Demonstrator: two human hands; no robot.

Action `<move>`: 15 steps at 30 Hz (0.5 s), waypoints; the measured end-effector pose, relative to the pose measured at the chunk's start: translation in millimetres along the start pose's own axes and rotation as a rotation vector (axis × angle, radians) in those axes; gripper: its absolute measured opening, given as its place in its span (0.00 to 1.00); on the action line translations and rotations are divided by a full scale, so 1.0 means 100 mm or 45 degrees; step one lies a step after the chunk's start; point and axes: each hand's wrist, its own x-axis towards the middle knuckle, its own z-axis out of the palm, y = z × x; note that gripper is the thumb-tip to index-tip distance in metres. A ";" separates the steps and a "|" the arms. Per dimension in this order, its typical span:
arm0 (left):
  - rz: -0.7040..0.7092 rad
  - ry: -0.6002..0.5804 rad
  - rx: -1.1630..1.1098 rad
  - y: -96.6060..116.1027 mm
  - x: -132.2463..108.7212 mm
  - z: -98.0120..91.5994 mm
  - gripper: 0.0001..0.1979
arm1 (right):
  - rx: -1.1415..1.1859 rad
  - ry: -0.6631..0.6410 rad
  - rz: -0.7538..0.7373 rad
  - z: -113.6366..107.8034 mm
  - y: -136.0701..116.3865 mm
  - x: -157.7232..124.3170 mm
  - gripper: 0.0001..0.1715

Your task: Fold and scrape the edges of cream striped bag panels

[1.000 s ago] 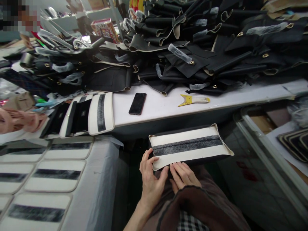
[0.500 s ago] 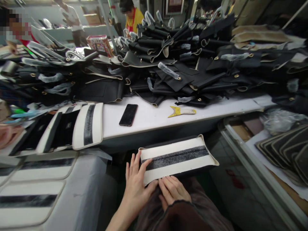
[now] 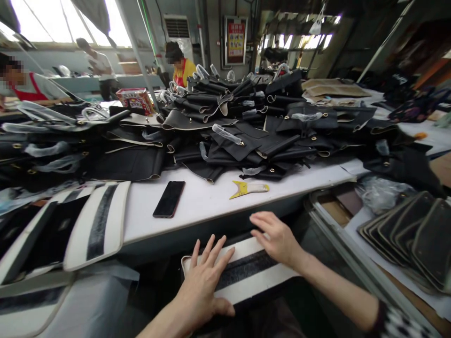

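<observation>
Both hands have spread apart since the earlier frame. I see my left hand (image 3: 202, 286) flat on the cream panel with the dark strip (image 3: 257, 287), fingers splayed wide. My right hand (image 3: 276, 237) rests loosely open on its far edge. The panel lies below the phone (image 3: 169, 198), and I judge the smoothing about midway.

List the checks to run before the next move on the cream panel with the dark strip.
1. Left hand flat on the cream rectangular panel with the dark fuzzy centre strip: ok.
2. Right hand palm down on the panel's far edge: ok.
3. Strip side facing up: ok.
4. Panel's right end lying flat: cannot tell, the right forearm hides it.
5. Black smartphone and yellow scraper on the white table, apart from the panel: ok.
</observation>
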 end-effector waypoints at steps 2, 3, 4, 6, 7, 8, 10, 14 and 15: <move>0.079 -0.012 0.000 0.07 0.13 -0.03 0.64 | -0.193 -0.111 0.032 0.11 0.47 0.35 0.20; 0.123 -0.009 -0.001 0.10 0.19 -0.03 0.64 | -0.211 -0.145 0.044 0.19 0.67 0.51 0.23; 0.165 -0.003 -0.003 0.14 0.25 -0.04 0.64 | -0.227 -0.183 0.053 0.28 0.83 0.66 0.25; 0.239 0.010 -0.010 0.22 0.37 -0.04 0.64 | -0.236 -0.271 0.060 0.46 1.05 0.91 0.25; 0.272 0.014 -0.016 0.27 0.44 -0.04 0.64 | -0.239 -0.307 0.064 0.54 1.11 1.01 0.25; 0.302 0.016 -0.020 0.31 0.50 -0.03 0.64 | -0.241 -0.336 0.068 0.61 1.14 1.09 0.24; 0.366 0.018 -0.024 0.39 0.63 -0.02 0.64 | -0.241 -0.372 0.080 0.71 1.15 1.19 0.22; 0.552 0.051 -0.012 0.55 0.90 0.04 0.62 | -0.201 -0.384 0.133 0.66 1.16 1.14 0.16; 0.608 0.067 -0.011 0.58 0.96 0.06 0.60 | -0.186 -0.375 0.164 0.59 1.19 1.06 0.17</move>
